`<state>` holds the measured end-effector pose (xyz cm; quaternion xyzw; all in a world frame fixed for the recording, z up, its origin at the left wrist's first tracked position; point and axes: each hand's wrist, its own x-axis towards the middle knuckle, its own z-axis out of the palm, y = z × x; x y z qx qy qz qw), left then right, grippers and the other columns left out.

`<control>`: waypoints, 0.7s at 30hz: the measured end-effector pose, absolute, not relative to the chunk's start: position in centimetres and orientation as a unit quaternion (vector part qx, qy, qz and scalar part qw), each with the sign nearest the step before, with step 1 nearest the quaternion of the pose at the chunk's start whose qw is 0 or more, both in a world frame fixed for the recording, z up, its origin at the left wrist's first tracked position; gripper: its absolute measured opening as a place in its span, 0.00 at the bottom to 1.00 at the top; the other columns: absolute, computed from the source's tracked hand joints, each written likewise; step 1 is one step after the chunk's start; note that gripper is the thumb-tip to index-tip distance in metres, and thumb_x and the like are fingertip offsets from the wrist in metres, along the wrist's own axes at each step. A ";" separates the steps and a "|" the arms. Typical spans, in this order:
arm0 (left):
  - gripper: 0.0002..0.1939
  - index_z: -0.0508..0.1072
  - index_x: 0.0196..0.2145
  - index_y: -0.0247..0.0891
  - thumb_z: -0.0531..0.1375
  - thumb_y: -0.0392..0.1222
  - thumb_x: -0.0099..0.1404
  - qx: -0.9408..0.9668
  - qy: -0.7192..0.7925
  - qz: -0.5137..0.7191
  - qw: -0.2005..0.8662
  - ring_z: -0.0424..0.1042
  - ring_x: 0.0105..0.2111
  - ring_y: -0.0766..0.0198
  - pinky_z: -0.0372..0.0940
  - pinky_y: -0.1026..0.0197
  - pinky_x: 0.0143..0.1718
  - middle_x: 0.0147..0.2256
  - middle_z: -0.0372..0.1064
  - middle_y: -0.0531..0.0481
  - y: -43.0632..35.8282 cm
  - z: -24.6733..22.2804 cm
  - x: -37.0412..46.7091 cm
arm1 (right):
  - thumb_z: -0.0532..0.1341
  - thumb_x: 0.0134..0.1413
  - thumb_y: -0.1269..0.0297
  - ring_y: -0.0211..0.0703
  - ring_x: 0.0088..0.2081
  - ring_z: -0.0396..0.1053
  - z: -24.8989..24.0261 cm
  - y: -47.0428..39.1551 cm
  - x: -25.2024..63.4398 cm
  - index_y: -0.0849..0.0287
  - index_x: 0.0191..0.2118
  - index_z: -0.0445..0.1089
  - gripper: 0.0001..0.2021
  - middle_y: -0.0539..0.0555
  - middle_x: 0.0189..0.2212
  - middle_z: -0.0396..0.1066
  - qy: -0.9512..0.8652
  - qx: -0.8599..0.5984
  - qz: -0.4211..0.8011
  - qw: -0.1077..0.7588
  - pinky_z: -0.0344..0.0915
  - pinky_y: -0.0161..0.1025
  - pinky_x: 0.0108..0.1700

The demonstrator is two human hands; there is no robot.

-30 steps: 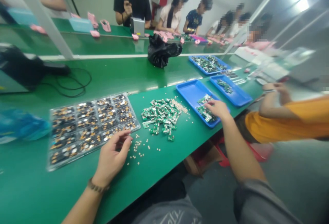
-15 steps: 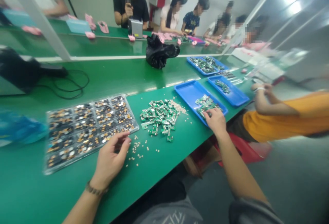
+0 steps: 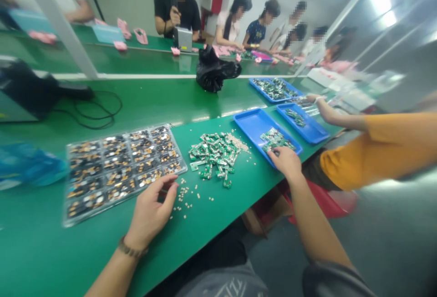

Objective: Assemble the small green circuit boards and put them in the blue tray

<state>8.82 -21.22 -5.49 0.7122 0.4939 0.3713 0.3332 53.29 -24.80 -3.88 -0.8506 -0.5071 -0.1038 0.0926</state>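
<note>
We read the step in hand as handling green circuit boards (image 3: 277,137) at the near end of the blue tray (image 3: 251,123), by the bench (image 3: 164,251)'s near edge; the next move calls for a light fingertip pinch. Right hand (image 3: 287,162) is at the boards, grip hidden, can't tell if clamped. Left hand (image 3: 152,206) curls loosely, thumb and fingers slightly apart, nothing visible held, beside the clear plastic tray's near-right corner. Between: jumbled flat, shiny-metalled board pile (image 3: 215,152), tiny pale squarish bits (image 3: 181,191) scattered.
</note>
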 end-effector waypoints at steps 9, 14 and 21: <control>0.13 0.73 0.45 0.39 0.58 0.45 0.65 0.701 0.490 0.394 0.337 0.72 0.34 0.64 0.67 0.63 0.37 0.37 0.73 0.50 -21.4 -5.3 8.9 | 0.60 0.58 0.59 0.43 0.36 0.71 -3.3 -18.6 42.3 0.59 0.42 0.75 0.12 0.56 0.38 0.75 -0.709 -0.661 0.057 0.237 0.66 0.39 0.43; 0.13 0.73 0.45 0.39 0.58 0.44 0.65 0.696 0.489 0.401 0.340 0.72 0.34 0.64 0.67 0.63 0.37 0.37 0.73 0.50 -21.4 -5.5 8.8 | 0.60 0.59 0.59 0.46 0.42 0.70 -4.6 -14.1 38.0 0.58 0.41 0.76 0.11 0.58 0.38 0.75 -0.727 -0.661 0.046 0.183 0.63 0.40 0.47; 0.12 0.73 0.45 0.38 0.57 0.43 0.65 0.694 0.481 0.400 0.356 0.72 0.35 0.63 0.67 0.61 0.38 0.38 0.73 0.48 -21.8 -5.2 9.0 | 0.60 0.56 0.65 0.45 0.38 0.69 -1.9 -13.7 37.0 0.57 0.30 0.78 0.09 0.55 0.32 0.75 -0.746 -0.635 0.096 0.176 0.62 0.39 0.43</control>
